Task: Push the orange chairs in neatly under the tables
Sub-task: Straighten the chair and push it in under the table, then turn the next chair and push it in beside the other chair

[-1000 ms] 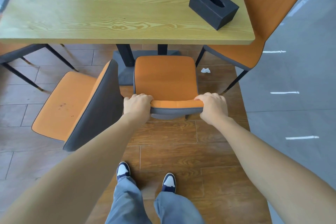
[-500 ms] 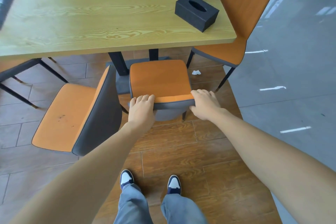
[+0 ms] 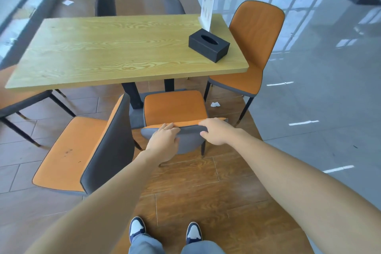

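Centre of frame: my left hand (image 3: 165,140) and right hand (image 3: 216,132) rest flat, fingers straight, on the orange chair (image 3: 175,107) backrest; its seat sits just short of the table (image 3: 123,51). Step: pushing in. Next, likely the skewed chair (image 3: 68,154) at lower left.

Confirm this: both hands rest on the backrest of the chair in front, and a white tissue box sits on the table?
Not quite: the tissue box is black, as the head view shows. The left hand and right hand do rest on the chair's backrest, and the box sits on the table.
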